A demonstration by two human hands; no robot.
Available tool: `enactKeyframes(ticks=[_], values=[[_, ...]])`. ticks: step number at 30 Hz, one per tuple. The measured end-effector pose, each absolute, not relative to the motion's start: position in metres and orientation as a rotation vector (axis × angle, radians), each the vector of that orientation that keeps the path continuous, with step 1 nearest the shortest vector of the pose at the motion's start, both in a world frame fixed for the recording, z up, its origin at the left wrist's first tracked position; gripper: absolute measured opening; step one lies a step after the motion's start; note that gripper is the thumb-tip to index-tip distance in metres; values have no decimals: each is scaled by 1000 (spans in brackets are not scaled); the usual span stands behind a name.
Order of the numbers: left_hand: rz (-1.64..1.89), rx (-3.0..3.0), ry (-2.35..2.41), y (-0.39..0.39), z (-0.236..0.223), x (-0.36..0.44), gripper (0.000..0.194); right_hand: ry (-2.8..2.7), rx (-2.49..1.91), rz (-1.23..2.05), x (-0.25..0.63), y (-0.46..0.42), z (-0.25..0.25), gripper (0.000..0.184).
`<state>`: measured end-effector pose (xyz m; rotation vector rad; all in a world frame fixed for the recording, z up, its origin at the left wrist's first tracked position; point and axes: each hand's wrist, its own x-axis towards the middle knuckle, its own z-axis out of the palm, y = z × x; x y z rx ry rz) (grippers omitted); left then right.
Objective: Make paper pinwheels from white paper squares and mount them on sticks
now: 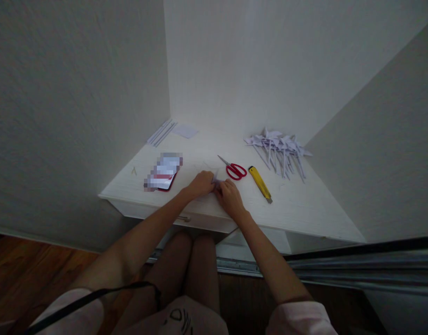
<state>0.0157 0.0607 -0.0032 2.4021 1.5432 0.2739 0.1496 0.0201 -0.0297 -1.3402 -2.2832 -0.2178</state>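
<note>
Near the front edge of the white desk, my left hand (pixel 202 184) and my right hand (pixel 229 197) meet around a small folded piece of white paper (pixel 217 178). Fingers of both hands are closed on it, and they hide most of its shape. Just beyond my right hand lie red-handled scissors (pixel 235 171), blades pointing away to the left. Right of them rests a yellow utility knife (pixel 260 184) with a short bit of blade showing at its near end.
Paper pinwheels on sticks (pixel 278 144) are heaped at the back right. Thin paper sticks (pixel 162 133) and a square paper sheet (pixel 185 130) lie at the back left. A phone (pixel 168 173) with a blurred screen sits left of my hands. Walls enclose the desk (pixel 304 209).
</note>
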Motion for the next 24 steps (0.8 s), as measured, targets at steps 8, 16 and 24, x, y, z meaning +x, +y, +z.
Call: enactKeyframes(ticks=[8,16,24], values=[[244,2409,1540,59,2,17,29,-2319,-1342,-221,148,18,-26,13],[227,2384,1566,61,3,18,27,-2314,-1342,-242,146,18,-26,15],[245,2400,1520,63,-2,15,26,-2274,-1364,-275,148,19,-28,17]])
